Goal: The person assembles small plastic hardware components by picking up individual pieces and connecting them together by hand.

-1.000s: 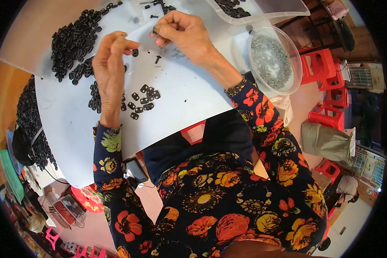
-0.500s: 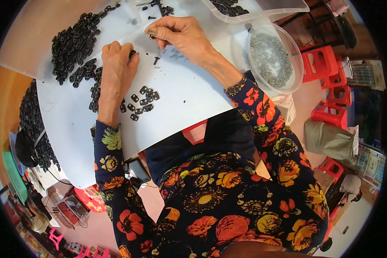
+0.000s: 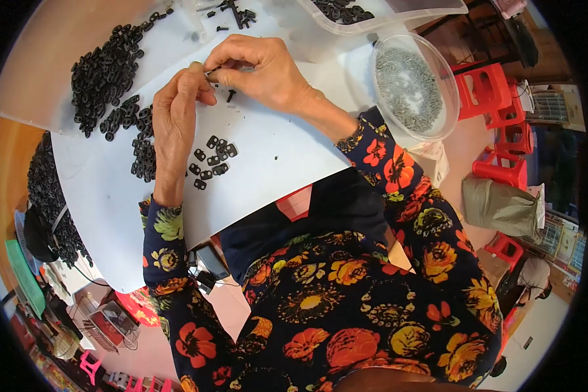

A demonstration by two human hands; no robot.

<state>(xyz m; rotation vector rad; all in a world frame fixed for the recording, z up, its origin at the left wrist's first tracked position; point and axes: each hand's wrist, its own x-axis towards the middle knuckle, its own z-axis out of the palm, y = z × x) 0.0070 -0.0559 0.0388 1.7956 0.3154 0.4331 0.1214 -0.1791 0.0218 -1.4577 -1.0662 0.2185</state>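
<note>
My left hand [image 3: 178, 108] and my right hand [image 3: 261, 70] meet above the white table [image 3: 261, 147], fingertips almost touching. Both are closed in a pinch. Between the right thumb and forefinger shows a small dark piece [image 3: 213, 70]. The left fingers hide most of what they grip, a small black plastic part. Just below the right hand lies a black screw-like piece [image 3: 231, 95]. A loose group of black two-holed plastic parts [image 3: 213, 159] lies nearer to me, right of the left wrist.
A big heap of black plastic parts [image 3: 104, 75] spreads at the far left. A round clear tub [image 3: 449, 98] of small metal pins stands at the right, beside a clear bin [image 3: 398, 14] with black parts. More black pieces [image 3: 240, 16] lie at the far side. Red stools [image 3: 480, 91] stand beyond.
My hands have come together: the left fingertips rose toward the right, and the right hand moved left and slightly down. The black part in the left fingers is now mostly hidden.
</note>
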